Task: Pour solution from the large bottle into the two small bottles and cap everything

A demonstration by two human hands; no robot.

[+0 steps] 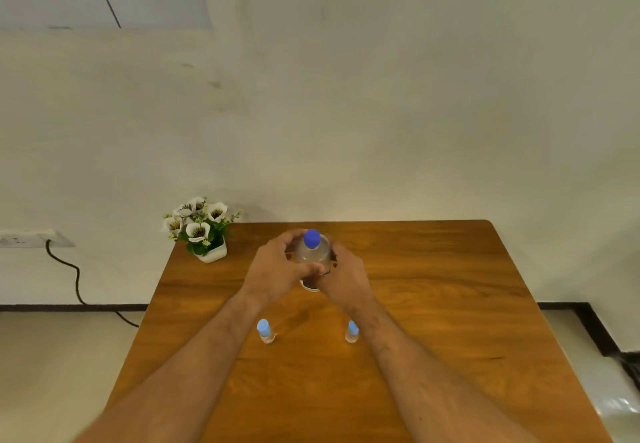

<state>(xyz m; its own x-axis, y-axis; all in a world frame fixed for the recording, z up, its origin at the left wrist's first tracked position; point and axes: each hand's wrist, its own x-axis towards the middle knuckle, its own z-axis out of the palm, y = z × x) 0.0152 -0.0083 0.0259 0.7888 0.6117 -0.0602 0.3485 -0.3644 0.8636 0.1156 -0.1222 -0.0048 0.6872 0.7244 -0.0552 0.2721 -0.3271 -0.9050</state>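
Observation:
The large clear bottle [312, 256] with a dark blue cap [311, 237] stands upright on the wooden table [433, 304], towards its far middle. My left hand [277, 267] wraps its left side and my right hand [344, 278] wraps its right side; both grip the body below the cap. Two small clear bottles with light blue caps stand nearer to me: the left small bottle [265, 331] between my forearms, and the right small bottle [352, 331] just beside my right forearm. All three caps are on.
A small white pot of white artificial flowers [201, 229] sits at the table's far left corner. A wall socket with a black cable [78, 279] is on the wall at the left. The table's far edge meets the wall.

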